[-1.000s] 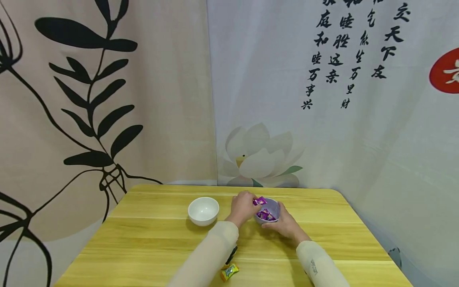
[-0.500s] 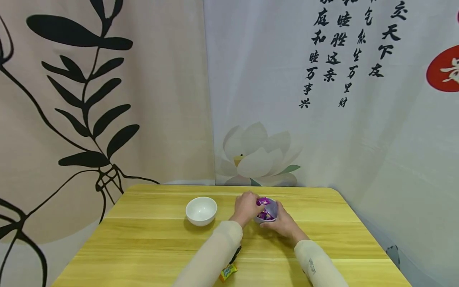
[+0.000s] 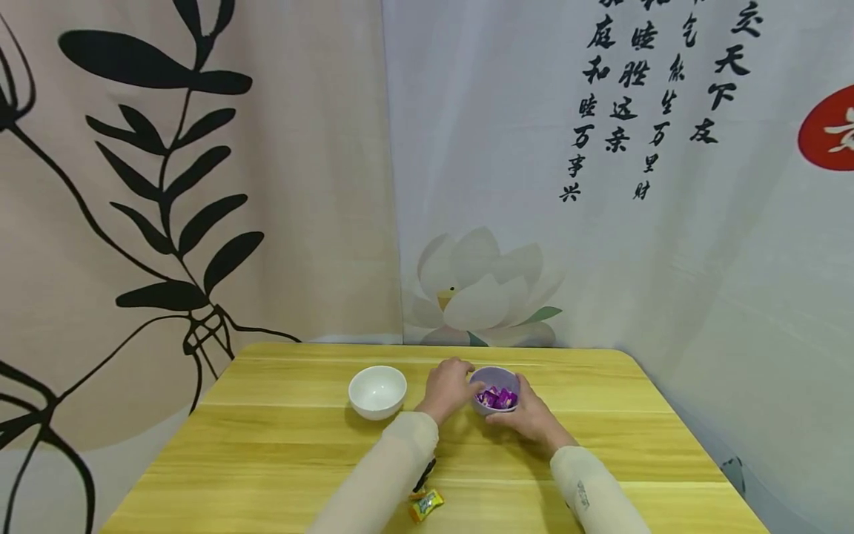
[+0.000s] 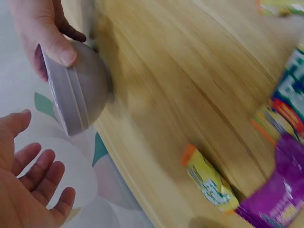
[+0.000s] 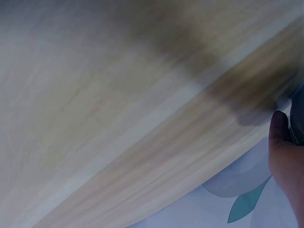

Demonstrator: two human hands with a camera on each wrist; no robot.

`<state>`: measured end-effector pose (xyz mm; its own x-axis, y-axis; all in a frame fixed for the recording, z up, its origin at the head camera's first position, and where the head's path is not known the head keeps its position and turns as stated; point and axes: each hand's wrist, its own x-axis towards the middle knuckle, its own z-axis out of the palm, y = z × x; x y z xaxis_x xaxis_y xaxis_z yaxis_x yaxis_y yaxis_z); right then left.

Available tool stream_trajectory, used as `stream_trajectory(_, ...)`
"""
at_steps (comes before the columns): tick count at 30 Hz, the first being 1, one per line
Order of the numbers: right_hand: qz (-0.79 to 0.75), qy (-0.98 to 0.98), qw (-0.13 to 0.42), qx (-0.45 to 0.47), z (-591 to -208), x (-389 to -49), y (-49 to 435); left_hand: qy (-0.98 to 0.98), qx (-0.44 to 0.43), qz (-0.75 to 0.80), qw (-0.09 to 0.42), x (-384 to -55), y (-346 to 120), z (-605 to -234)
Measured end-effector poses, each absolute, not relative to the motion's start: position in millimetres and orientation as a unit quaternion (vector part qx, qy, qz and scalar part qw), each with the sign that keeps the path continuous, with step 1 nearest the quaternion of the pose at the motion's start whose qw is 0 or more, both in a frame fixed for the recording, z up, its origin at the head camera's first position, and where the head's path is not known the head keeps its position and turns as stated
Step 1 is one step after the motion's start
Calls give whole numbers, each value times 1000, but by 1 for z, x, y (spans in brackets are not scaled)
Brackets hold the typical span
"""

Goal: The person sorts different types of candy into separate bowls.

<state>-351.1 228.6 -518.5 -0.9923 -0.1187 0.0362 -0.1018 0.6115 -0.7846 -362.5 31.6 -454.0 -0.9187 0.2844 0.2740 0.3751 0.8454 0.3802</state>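
A small lavender bowl [image 3: 494, 375] stands toward the back of the table and holds several purple-wrapped candies [image 3: 497, 399]. At its right side my right hand [image 3: 530, 417] grips the wall, the thumb and fingers around it; the left wrist view shows this thumb [image 4: 65, 53] against the outside. My left hand [image 3: 448, 390] is at the bowl's left rim, and in the left wrist view its fingers [image 4: 45, 173] are spread and hold nothing. The right wrist view catches only part of the right hand [image 5: 287, 159] and a dark edge of the bowl.
Left of the hands stands a white bowl [image 3: 376, 408]. A yellow-wrapped candy [image 3: 427, 506] lies near the left forearm. In the left wrist view lie another yellow candy [image 4: 211, 183], a purple one [image 4: 278, 197] and a larger green-and-yellow wrapper [image 4: 289, 95]. A printed cloth [image 3: 320, 185] hangs behind the table.
The left hand lowered purple candy into the lavender bowl and let it go, then drew back slightly to the left. The right hand has kept its grip on the bowl.
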Motion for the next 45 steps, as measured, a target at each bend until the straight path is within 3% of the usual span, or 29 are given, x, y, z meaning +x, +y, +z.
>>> stream_trajectory(13,-448,892,14,-53,-514,-346,227,-943,-215,-238,92,-351,-2,-453)
stream_trajectory(31,-425,904,15,-53,-516,-347,228,-923,-289,-245,65,-313,-67,-464)
stream_trajectory(45,-420,906,19,-51,-516,-348,228,-909,-349,-228,0,-297,-127,-490)
